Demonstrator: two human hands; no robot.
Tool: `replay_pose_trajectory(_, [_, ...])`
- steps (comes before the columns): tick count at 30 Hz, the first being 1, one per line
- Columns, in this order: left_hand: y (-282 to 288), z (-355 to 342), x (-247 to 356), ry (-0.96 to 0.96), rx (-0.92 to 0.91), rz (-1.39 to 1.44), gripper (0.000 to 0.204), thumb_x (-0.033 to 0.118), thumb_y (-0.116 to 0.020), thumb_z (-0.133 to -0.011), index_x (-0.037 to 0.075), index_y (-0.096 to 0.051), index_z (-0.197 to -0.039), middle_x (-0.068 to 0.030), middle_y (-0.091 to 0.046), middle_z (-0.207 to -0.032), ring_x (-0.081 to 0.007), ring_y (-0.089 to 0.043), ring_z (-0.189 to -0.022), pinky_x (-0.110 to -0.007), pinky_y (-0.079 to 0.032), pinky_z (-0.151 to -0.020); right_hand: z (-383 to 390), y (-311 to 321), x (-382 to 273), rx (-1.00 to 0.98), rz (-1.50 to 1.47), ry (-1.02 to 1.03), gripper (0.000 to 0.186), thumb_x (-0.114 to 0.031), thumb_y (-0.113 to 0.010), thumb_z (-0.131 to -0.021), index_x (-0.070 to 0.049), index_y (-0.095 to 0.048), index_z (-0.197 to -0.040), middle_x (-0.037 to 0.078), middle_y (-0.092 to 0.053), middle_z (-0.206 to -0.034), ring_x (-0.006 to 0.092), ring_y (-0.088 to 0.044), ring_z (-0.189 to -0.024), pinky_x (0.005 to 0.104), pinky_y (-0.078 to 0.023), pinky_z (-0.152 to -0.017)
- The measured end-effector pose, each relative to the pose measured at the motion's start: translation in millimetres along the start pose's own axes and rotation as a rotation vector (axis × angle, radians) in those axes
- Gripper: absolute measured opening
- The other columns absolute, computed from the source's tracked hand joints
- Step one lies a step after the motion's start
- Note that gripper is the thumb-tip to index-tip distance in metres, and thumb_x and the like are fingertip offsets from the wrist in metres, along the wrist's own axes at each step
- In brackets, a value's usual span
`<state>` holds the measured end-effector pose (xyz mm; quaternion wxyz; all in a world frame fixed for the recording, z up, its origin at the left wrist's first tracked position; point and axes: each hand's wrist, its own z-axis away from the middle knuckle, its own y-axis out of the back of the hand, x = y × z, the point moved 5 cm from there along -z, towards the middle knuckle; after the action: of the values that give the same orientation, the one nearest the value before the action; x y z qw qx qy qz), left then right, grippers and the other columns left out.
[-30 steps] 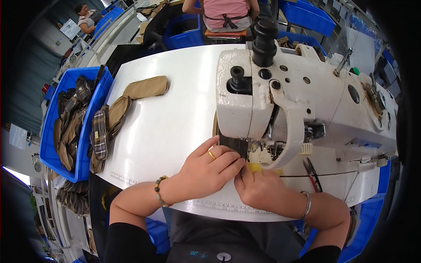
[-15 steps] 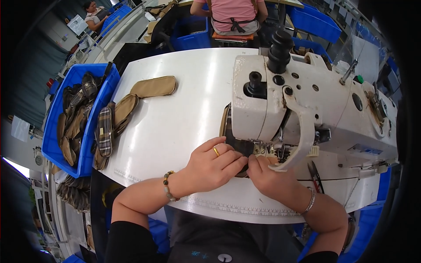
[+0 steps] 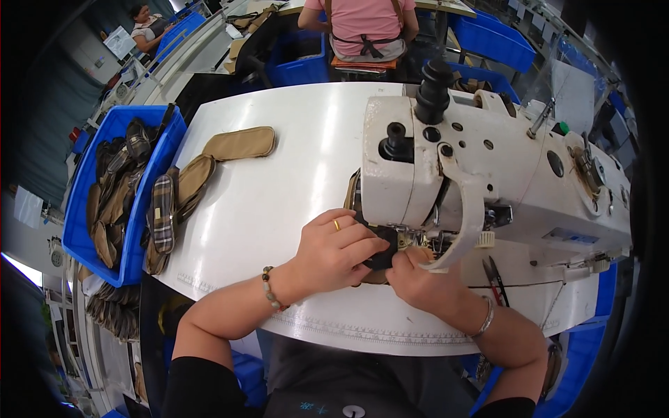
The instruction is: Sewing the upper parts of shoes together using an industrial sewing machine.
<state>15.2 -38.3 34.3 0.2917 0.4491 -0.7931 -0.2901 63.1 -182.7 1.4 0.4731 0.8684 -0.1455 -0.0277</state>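
Note:
A white sewing machine (image 3: 404,184) stands on the right half of the white table. Under its needle area lies a dark fabric piece (image 3: 382,256), joined to or lying on a tan and plaid padded piece (image 3: 355,191) that is partly behind the machine head. My left hand (image 3: 336,245) is closed on the dark piece from the left, fingers bent over it. From the right, my right hand (image 3: 424,280) pinches its near edge close to the presser foot. The machine's curved white guard hides part of that hand's fingers.
Black-handled snips (image 3: 496,280) lie right of my right hand. Tan and plaid padded pieces (image 3: 195,184) trail across the table's left side to a blue bin (image 3: 136,258) filled with similar pieces. A ruler strip (image 3: 390,338) runs along the near edge. A person (image 3: 366,31) sits beyond the table.
The view has shifted slightly. More of the dark fabric piece shows between my hands, bent up toward the left fingers. My right hand has shifted slightly along its edge.

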Motion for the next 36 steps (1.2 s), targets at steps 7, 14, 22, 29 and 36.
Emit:
replay_pose_trajectory(7, [6.8,4.3,12.6,-0.200,0.088,-0.063,0.036,0.015,-0.078,-0.056,0.014,-0.072,-0.091,0.0050,-0.066,-0.084,-0.0117,-0.062,-0.071,-0.032,-0.054,-0.085,-10.9,22.1,7.9,0.175,-0.058,-0.018,0.014,-0.015,-0.067,-0.064,-0.010,-0.055,-0.068,-0.001,-0.050,-0.067,0.0144,-0.054,-0.055,0.0299,-0.042,-0.042])
replay_pose_trajectory(14, [-1.8,7.0,1.6,-0.010,-0.036,-0.028,0.030,0.011,-0.076,-0.059,0.013,-0.072,-0.089,0.0036,-0.061,-0.076,-0.0148,-0.061,-0.067,-0.032,-0.056,-0.078,-3.9,15.3,-7.5,-0.004,0.131,0.153,0.014,-0.023,-0.068,-0.075,-0.014,-0.057,-0.071,-0.002,-0.046,-0.069,0.0140,-0.050,-0.057,0.0321,-0.040,-0.052])
replay_pose_trajectory(22, [8.2,-5.7,-3.8,0.152,-0.269,0.464,0.030,0.017,-0.076,-0.075,0.011,-0.071,-0.103,-0.0033,-0.066,-0.098,-0.0222,-0.065,-0.085,-0.037,-0.051,-0.075,-3.3,16.7,0.9,0.100,0.054,0.075,0.012,-0.019,-0.067,-0.075,-0.012,-0.058,-0.071,-0.002,-0.048,-0.069,0.0142,-0.051,-0.055,0.0316,-0.040,-0.049])
replay_pose_trajectory(29, [-11.8,12.0,-8.5,0.249,-0.451,0.397,0.025,0.024,-0.074,-0.083,0.014,-0.072,-0.105,-0.0003,-0.064,-0.109,-0.0200,-0.061,-0.100,-0.035,-0.040,-0.084,5.0,10.2,-7.6,-0.028,-0.052,0.124,0.010,-0.012,-0.066,-0.068,-0.008,-0.059,-0.073,0.000,-0.054,-0.072,0.0141,-0.057,-0.059,0.0322,-0.046,-0.050])
replay_pose_trajectory(36, [-19.0,13.8,-11.3,0.074,-0.480,0.284,0.021,0.024,-0.076,-0.079,0.016,-0.073,-0.098,0.0051,-0.062,-0.104,-0.0155,-0.058,-0.095,-0.035,-0.039,-0.079,10.4,18.7,-24.7,-0.220,-0.046,0.161,0.013,-0.016,-0.070,-0.079,-0.004,-0.065,-0.080,0.000,-0.055,-0.065,0.0112,-0.056,-0.054,0.0278,-0.042,-0.044])
